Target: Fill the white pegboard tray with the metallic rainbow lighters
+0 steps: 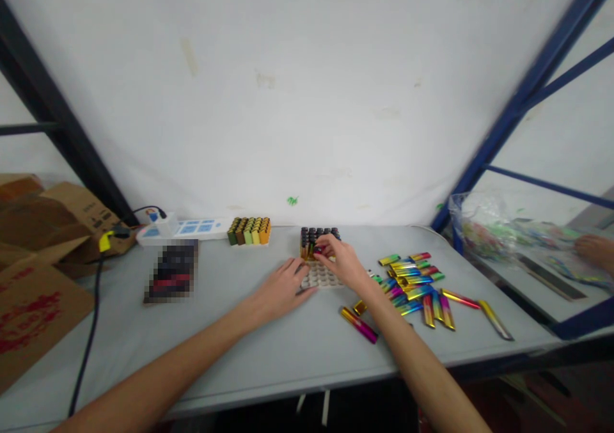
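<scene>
My right hand (337, 257) is closed in a pinch on a shiny tube (318, 249) with a dark red end, above a white tray (323, 275) with rows of round holes. Dark-topped, gold-sided tubes (320, 233) stand upright in the tray's far rows, while the near rows show bare holes. My left hand (283, 286) lies open at the tray's left side, fingers and thumb apart, touching its edge. To the right, a loose pile of shiny multicoloured tubes (416, 279) lies on the table. One gold and magenta tube (359, 325) lies nearer the front edge.
Another block of upright tubes (249, 231) stands at the back left beside a white power strip (201, 228). A blurred-out dark object (171, 272) lies in front of it. Cardboard boxes (43, 311) and a black cable (91, 337) occupy the far left. Another person's hand (595, 251) shows beyond the blue frame.
</scene>
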